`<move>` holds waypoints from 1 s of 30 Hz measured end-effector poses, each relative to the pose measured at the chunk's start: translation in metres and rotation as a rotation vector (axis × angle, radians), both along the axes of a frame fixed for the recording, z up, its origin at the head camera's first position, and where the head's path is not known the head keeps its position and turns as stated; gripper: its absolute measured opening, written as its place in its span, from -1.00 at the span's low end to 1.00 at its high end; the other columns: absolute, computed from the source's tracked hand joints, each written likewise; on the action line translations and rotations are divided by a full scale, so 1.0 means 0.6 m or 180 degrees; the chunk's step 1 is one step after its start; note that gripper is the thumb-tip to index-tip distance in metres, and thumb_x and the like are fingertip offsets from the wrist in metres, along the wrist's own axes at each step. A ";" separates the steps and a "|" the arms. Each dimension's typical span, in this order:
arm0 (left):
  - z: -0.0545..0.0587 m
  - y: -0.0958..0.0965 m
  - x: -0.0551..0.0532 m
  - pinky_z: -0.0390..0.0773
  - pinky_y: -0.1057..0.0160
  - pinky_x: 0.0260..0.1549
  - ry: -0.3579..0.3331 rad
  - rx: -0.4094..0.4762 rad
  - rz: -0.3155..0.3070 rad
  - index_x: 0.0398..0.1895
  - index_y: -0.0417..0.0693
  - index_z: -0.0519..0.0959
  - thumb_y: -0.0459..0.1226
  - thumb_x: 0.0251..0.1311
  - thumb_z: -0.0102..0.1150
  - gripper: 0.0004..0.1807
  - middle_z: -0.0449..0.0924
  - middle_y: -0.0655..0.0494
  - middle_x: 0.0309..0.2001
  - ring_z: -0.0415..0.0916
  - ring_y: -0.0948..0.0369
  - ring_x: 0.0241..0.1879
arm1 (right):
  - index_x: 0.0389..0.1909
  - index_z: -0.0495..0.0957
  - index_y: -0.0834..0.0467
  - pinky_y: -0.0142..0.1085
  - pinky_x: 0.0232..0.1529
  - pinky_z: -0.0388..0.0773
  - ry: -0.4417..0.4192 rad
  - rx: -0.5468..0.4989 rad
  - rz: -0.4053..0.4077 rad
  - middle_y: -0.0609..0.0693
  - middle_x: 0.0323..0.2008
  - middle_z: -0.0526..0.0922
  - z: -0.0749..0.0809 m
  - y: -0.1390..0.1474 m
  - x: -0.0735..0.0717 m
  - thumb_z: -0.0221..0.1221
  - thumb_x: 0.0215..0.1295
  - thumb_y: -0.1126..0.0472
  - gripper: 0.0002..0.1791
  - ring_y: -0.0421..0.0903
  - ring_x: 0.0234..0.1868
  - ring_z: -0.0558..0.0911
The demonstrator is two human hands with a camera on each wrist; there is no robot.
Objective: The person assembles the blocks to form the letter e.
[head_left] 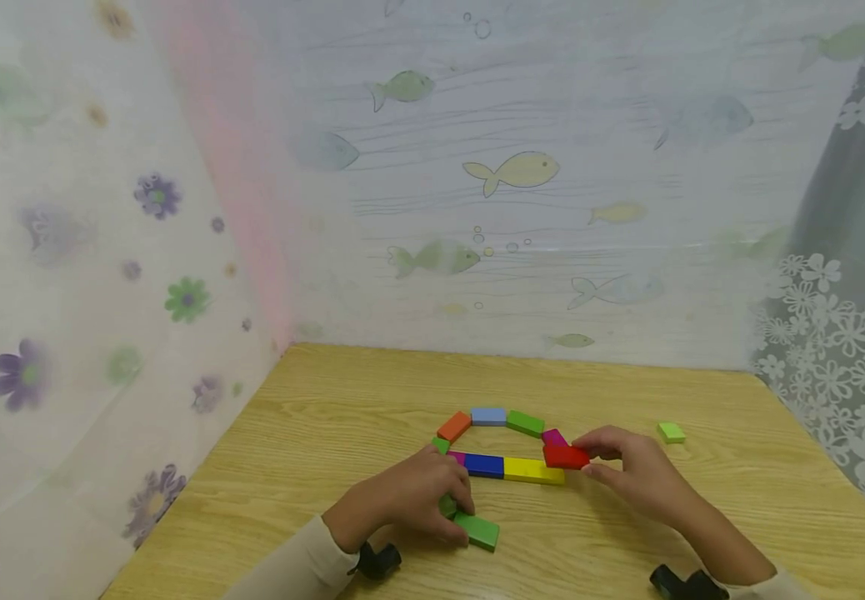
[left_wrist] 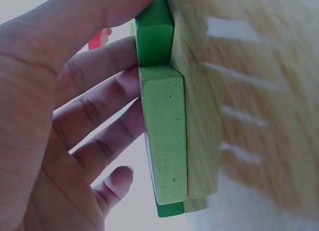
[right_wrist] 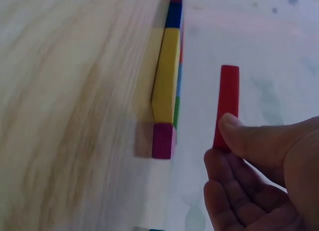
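Observation:
My left hand (head_left: pixel 421 493) is at the left end of a loop of coloured blocks. Its thumb and fingers grip a green block (head_left: pixel 480 532); a paler green block (left_wrist: pixel 163 136) touches that one end to end in the left wrist view. In my right hand (head_left: pixel 642 473), a red block (head_left: pixel 566 456) is pinched between thumb and fingers. It hangs above the loop's right end, partly hiding a magenta block (head_left: pixel 554 437). Yellow (head_left: pixel 533 471) and dark blue (head_left: pixel 484 465) blocks form a straight row between the hands.
Orange (head_left: pixel 454 427), light blue (head_left: pixel 488 417) and green (head_left: pixel 526 423) blocks curve along the loop's far side. A lime block (head_left: pixel 671 432) lies apart at the right on the wooden table (head_left: pixel 372 375). Patterned curtains (head_left: pixel 515 317) hang behind the table.

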State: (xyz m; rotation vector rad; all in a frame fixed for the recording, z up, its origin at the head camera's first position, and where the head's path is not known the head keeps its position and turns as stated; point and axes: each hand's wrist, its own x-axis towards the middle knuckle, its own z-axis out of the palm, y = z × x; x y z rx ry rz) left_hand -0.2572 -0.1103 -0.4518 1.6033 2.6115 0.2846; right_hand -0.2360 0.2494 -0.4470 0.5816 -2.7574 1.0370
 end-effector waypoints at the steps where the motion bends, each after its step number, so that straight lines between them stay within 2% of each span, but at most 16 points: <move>1: -0.001 0.000 0.000 0.25 0.41 -0.19 -0.0012 -0.0002 0.0006 -0.13 0.39 0.80 0.21 0.14 0.45 -0.69 0.60 0.56 -0.21 0.42 0.57 -0.22 | 0.03 0.73 -0.01 -0.29 -0.03 0.71 -0.0044 0.0014 0.0085 -0.12 -0.01 0.73 -0.001 -0.002 0.001 0.44 0.24 0.25 -0.67 -0.10 -0.03 0.72; 7: -0.003 0.006 0.000 0.24 0.37 -0.16 -0.0081 -0.0025 0.0049 -0.11 0.37 0.81 0.21 0.15 0.44 -0.67 0.63 0.58 -0.20 0.44 0.59 -0.17 | 0.02 0.72 -0.03 -0.35 -0.03 0.68 -0.0306 -0.0020 0.0540 -0.11 0.01 0.74 -0.009 -0.014 0.006 0.44 0.26 0.15 -0.69 -0.16 -0.05 0.69; 18: 0.004 0.007 0.003 0.26 0.39 -0.16 -0.0056 -0.0078 0.0054 -0.10 0.37 0.81 0.21 0.15 0.44 -0.67 0.65 0.55 -0.18 0.46 0.56 -0.15 | -0.02 0.72 -0.05 -0.32 -0.02 0.67 -0.0745 -0.0030 0.1114 -0.20 -0.05 0.72 -0.009 -0.039 0.025 0.45 0.26 0.12 -0.73 -0.28 -0.07 0.65; 22: 0.006 0.005 0.004 0.27 0.41 -0.17 0.0057 -0.0076 0.0003 -0.11 0.39 0.81 0.21 0.15 0.44 -0.69 0.63 0.54 -0.20 0.45 0.56 -0.17 | -0.04 0.72 -0.08 -0.36 -0.02 0.66 -0.0933 -0.0025 0.1166 -0.23 -0.07 0.72 -0.007 -0.048 0.029 0.46 0.25 0.13 -0.73 -0.29 -0.08 0.65; 30: 0.005 0.001 0.003 0.27 0.41 -0.19 0.0136 -0.0063 -0.0034 -0.13 0.40 0.81 0.22 0.16 0.43 -0.69 0.62 0.53 -0.22 0.44 0.55 -0.19 | -0.08 0.74 -0.14 -0.38 0.00 0.63 -0.0992 0.0078 0.1203 -0.29 -0.11 0.72 -0.009 -0.062 0.033 0.48 0.22 0.10 -0.75 -0.28 -0.06 0.64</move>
